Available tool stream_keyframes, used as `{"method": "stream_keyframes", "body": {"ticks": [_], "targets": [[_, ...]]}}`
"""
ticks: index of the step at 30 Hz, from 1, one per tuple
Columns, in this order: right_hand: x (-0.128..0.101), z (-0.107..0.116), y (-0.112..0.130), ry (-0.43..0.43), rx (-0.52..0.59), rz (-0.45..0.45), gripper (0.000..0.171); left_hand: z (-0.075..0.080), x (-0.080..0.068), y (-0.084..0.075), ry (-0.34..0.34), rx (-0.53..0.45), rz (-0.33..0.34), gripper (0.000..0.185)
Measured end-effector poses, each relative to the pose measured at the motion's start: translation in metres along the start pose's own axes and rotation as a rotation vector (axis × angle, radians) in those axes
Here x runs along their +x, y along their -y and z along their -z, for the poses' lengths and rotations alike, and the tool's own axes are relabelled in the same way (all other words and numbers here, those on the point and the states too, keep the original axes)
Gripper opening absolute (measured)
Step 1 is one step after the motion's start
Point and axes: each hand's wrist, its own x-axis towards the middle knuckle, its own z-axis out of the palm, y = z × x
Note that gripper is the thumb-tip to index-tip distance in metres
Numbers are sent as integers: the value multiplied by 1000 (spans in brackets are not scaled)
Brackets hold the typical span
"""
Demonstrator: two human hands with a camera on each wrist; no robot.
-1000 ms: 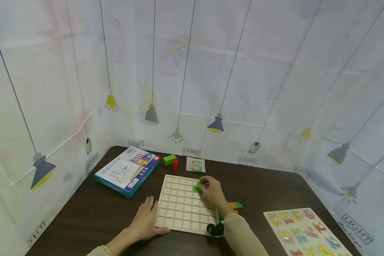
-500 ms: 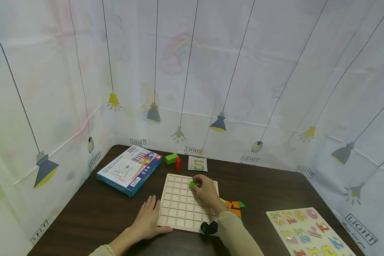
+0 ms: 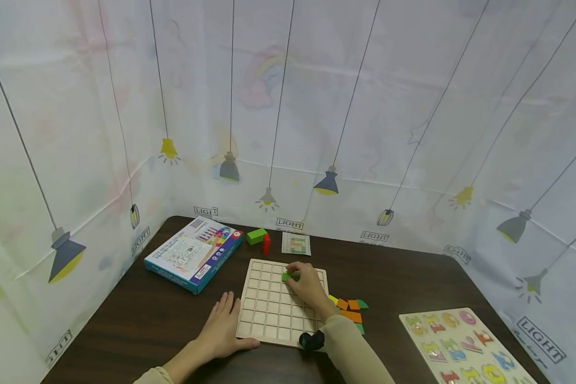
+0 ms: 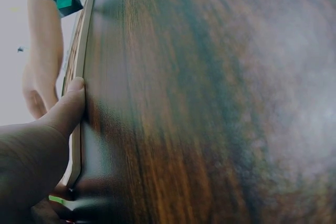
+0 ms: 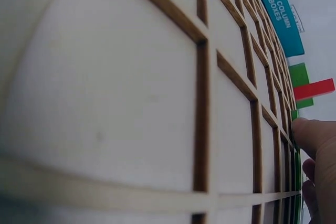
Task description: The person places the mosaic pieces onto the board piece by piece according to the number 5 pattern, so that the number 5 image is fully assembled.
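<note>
One box point(image 5: 275, 10) edge reads "SETS OF COLUMN BEADED BOXES"

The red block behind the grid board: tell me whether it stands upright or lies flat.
Upright. The red block stands on end on the table, taller than wide, beside the flat-lying green block.

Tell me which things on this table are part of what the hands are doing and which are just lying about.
In use: wooden grid board, green block pinched by right hand, left hand steadying the board, loose coloured pieces.
Lying about: blue box, number puzzle, pattern card.
</note>
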Motion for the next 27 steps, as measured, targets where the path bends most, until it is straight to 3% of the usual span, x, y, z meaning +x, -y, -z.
{"method": "stream_keyframes", "body": {"ticks": [17,27], "targets": [[-3,5,3,-25,-16,-1,30,1,-1,-3,4,-1,13,112],[-16,25,-4,-23,9,-26,31,0,0,-2,4,16,17,111]]}}
